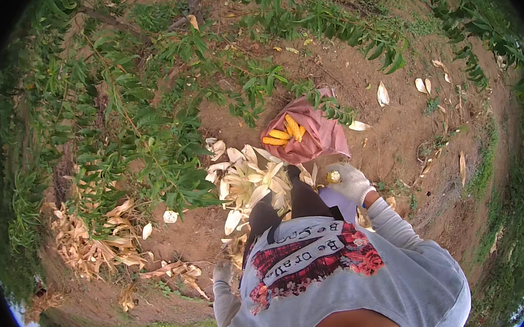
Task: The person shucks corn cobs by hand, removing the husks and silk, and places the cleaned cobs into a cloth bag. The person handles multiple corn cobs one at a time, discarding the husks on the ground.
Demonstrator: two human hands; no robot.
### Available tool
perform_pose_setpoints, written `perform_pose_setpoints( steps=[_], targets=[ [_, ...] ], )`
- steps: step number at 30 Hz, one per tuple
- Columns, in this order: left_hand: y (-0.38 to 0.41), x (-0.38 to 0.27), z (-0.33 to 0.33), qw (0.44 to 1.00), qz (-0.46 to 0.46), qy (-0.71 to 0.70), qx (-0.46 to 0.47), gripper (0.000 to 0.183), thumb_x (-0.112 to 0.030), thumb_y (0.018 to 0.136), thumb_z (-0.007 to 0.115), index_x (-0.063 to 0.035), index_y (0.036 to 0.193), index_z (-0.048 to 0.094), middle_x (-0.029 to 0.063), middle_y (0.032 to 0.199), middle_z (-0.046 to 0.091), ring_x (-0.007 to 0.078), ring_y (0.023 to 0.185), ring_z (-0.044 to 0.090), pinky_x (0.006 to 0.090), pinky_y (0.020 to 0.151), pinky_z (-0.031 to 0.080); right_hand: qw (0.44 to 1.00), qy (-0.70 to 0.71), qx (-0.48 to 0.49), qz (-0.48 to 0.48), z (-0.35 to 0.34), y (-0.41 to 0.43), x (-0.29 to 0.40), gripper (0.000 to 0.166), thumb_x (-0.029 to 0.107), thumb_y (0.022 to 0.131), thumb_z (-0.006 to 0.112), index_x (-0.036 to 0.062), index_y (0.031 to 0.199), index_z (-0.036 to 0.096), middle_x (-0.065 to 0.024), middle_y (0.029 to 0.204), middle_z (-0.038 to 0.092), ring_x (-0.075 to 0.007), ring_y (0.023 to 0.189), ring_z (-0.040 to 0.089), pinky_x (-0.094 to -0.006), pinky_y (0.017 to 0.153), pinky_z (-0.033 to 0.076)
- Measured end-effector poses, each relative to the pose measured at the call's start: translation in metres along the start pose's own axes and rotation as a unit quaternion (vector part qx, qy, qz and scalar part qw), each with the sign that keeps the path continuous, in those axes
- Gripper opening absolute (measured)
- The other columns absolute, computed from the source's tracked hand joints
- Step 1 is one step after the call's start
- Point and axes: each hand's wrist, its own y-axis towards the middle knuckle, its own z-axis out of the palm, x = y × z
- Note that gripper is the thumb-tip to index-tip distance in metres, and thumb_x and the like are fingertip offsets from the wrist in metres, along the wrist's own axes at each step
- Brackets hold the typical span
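My right hand (351,180), in a white knit glove, grips an ear of corn (334,177) whose pale end faces up. It is out to the right of my legs, near the mouth side of a pink woven sack (322,135). Several husked yellow ears of corn (291,130) lie in the sack's opening. My left hand (223,272), also gloved, hangs low beside my left hip; its fingers are blurred, so what it may hold is unclear. A heap of pale corn husks (249,178) lies in front of and around my legs.
Leafy tree branches (159,116) reach in from the left and above, some over the sack. Dry husks and stalks (96,243) are piled at the left. A lavender sheet-like thing (339,201) lies beside my right leg. Loose husks (382,94) dot the bare soil.
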Motion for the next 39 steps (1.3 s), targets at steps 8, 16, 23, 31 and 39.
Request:
perform_pose_setpoints(
  steps=[8, 16, 23, 31, 39],
  targets=[
    [-0.037, -0.004, 0.095, 0.995, 0.027, -0.054, -0.08, 0.04, -0.037, 0.092, 0.066, -0.0079, 0.12, 0.069, 0.0178, 0.107, 0.073, 0.0274, 0.103, 0.069, 0.0378, 0.091, 0.052, 0.986, -0.112, 0.123, -0.006, -0.015, 0.043, -0.015, 0.055, 0.039, 0.083, 0.074, 0.0124, 0.129, 0.061, -0.02, 0.129, 0.061, -0.0386, 0.119, 0.058, -0.0442, 0.103, 0.046],
    [-0.039, 0.089, 0.148, 0.977, -0.029, -0.179, -0.114, 0.038, -0.034, 0.094, 0.065, -0.0068, 0.12, 0.068, 0.018, 0.109, 0.073, 0.0273, 0.106, 0.069, 0.0381, 0.093, 0.051, 0.969, -0.16, 0.184, -0.039, 0.04, 0.068, 0.013, 0.06, 0.035, 0.078, 0.076, 0.0144, 0.132, 0.06, -0.0197, 0.131, 0.06, -0.0379, 0.121, 0.058, -0.0426, 0.104, 0.046],
    [-0.037, 0.149, 0.208, 0.979, -0.044, -0.193, -0.056, 0.038, -0.033, 0.094, 0.065, -0.0074, 0.122, 0.067, 0.0188, 0.109, 0.073, 0.0304, 0.107, 0.069, 0.0385, 0.091, 0.052, 0.981, -0.148, 0.121, 0.028, 0.097, 0.081, 0.017, 0.054, 0.024, 0.078, 0.075, 0.012, 0.129, 0.062, -0.0184, 0.124, 0.065, -0.0347, 0.118, 0.06, -0.0413, 0.102, 0.047],
    [0.027, 0.101, 0.257, 0.962, -0.069, -0.262, -0.03, 0.042, -0.03, 0.091, 0.067, -0.0049, 0.125, 0.066, 0.0181, 0.113, 0.071, 0.0282, 0.105, 0.068, 0.0356, 0.094, 0.051, 0.979, -0.122, 0.138, 0.086, 0.197, 0.183, -0.047, 0.053, 0.024, 0.08, 0.076, 0.0098, 0.129, 0.062, -0.0137, 0.121, 0.068, -0.0247, 0.112, 0.066, -0.0335, 0.098, 0.05],
    [0.174, 0.027, 0.308, 0.941, 0.088, -0.315, -0.088, 0.036, -0.013, 0.096, 0.065, 0.0029, 0.128, 0.059, 0.0184, 0.119, 0.067, 0.0259, 0.106, 0.067, 0.0342, 0.092, 0.053, 0.987, -0.089, 0.131, -0.04, 0.34, 0.363, -0.098, 0.058, 0.011, 0.084, 0.074, 0.0126, 0.138, 0.055, -0.0114, 0.132, 0.063, -0.0234, 0.122, 0.06, -0.0335, 0.104, 0.047]
  ],
)
